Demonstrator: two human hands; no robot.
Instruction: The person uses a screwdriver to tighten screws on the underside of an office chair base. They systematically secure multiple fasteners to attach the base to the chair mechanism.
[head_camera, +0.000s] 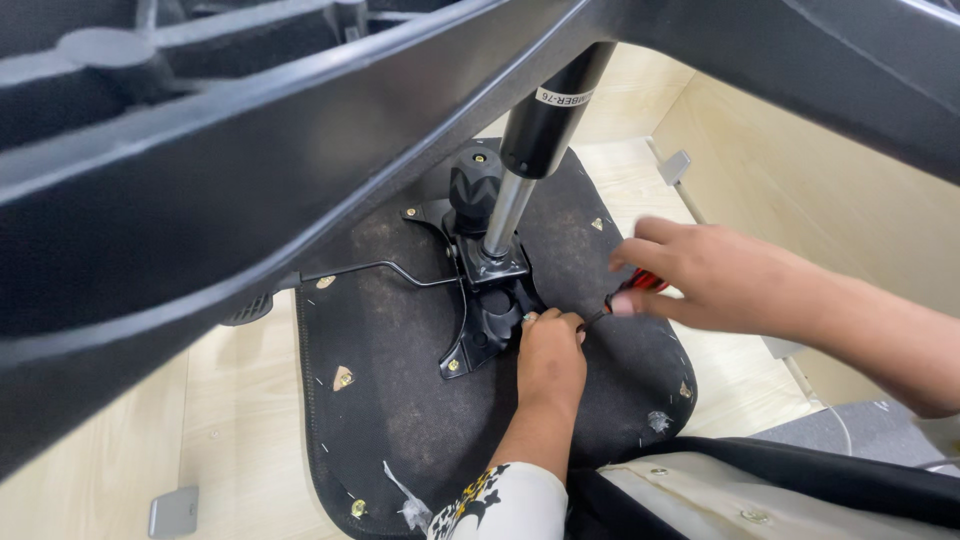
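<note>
- The left hand (550, 358) is reaching up from the bottom of the view with the forearm nearly straight, wrist level, fingers curled tight so the knuckles are pointing at the black metal mechanism plate (487, 318); the fingertips are pressing against the plate's edge, pinching something too small to make out.
- The right hand (700, 278) is coming in from the right with the forearm stretched across, palm down, fingers folded loosely around the red-and-black handle of a screwdriver (632, 287); its thin shaft is slanting down and left, its tip meeting the left fingertips at the plate.
- The plate is lying bolted on the dark fabric underside of an upturned chair seat (400, 400), near the seat's middle, with small brass-coloured fittings dotted around the seat's border.
- A gas lift cylinder (535, 140), black above and shiny steel below, is rising from the plate just beyond the hands, with a black round knob (474, 185) beside it and a thin bent wire lever (380, 268) running out to the left.
- The dark legs of the chair base (250, 170) are spreading across the top of the view, close to the camera.
- The seat is resting on a pale wooden floor (240, 440), with pale panels standing to the right.
</note>
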